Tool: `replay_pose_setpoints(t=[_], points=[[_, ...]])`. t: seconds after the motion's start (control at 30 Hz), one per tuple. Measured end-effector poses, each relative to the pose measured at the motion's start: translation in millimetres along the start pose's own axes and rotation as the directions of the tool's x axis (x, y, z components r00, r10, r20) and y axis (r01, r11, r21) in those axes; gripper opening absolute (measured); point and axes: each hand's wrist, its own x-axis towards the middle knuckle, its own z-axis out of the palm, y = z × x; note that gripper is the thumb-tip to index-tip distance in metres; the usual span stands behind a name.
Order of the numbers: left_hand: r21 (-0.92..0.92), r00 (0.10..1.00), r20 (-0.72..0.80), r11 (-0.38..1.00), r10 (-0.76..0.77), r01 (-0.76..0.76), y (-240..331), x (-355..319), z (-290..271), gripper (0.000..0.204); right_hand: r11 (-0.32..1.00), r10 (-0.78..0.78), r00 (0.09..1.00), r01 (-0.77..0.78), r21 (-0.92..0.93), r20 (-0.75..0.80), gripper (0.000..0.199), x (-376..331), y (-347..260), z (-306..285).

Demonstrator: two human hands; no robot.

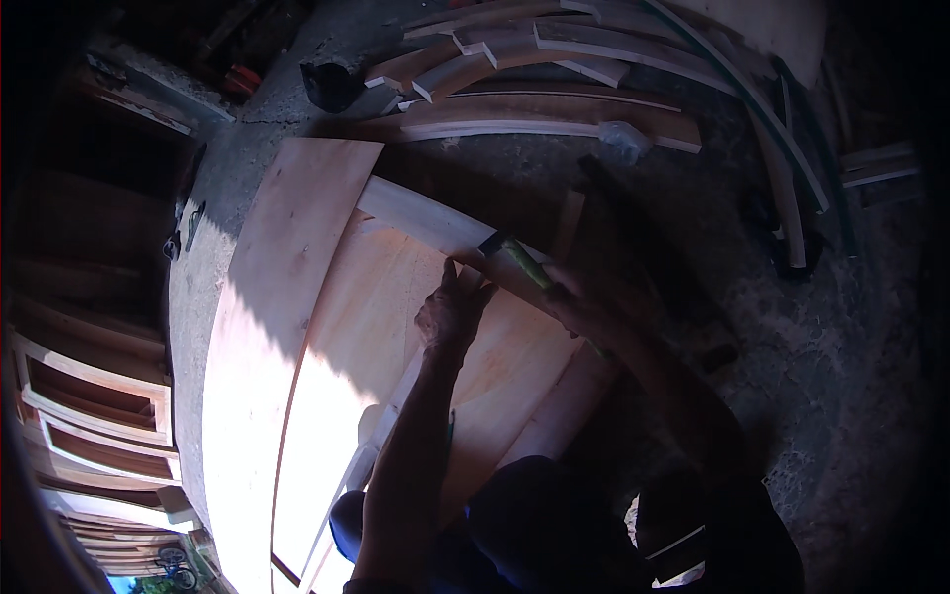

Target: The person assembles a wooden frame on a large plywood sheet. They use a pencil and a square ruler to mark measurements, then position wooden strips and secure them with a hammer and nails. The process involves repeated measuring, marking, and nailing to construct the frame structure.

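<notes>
head: right grip (566, 299) wraps green-handled hammer (526, 263), left grip (451, 313) pinches narrow wooden strip (469, 279).

Person's left hand (453, 312) and right hand (576, 297) bare, forearms (404, 495) too. Dark blue legwear (539, 515) (brighter blue patch at left). Upper right arm too dark to read.

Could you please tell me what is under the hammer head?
A pale wooden board shows beside the hammer head; the spot directly beneath is covered, so contact cannot be judged.
</notes>
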Motion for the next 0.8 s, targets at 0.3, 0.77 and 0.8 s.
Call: replay_pose_setpoints(t=[0.3, 0.77, 0.8], points=[[0.075, 1.000, -0.011, 0.997, -0.011, 0.012, -1.3, 2.9, 4.1, 0.095, 0.890, -0.227, 0.974, 0.201, -0.410, -0.017, 0.046, 13.8, -0.7, -0.8], [0.052, 0.998, -0.030, 0.997, -0.064, 0.065, -13.7, -2.1, 5.7, 0.054, 0.778, -0.381, 0.924, 0.313, -0.546, -0.014, 0.041, 14.8, -8.9, -18.7], [0.046, 0.998, -0.013, 0.997, -0.062, 0.062, -13.8, -6.9, 5.5, 0.050, 0.740, -0.338, 0.941, 0.259, -0.620, -0.010, 0.043, 10.5, -14.4, -29.7]])
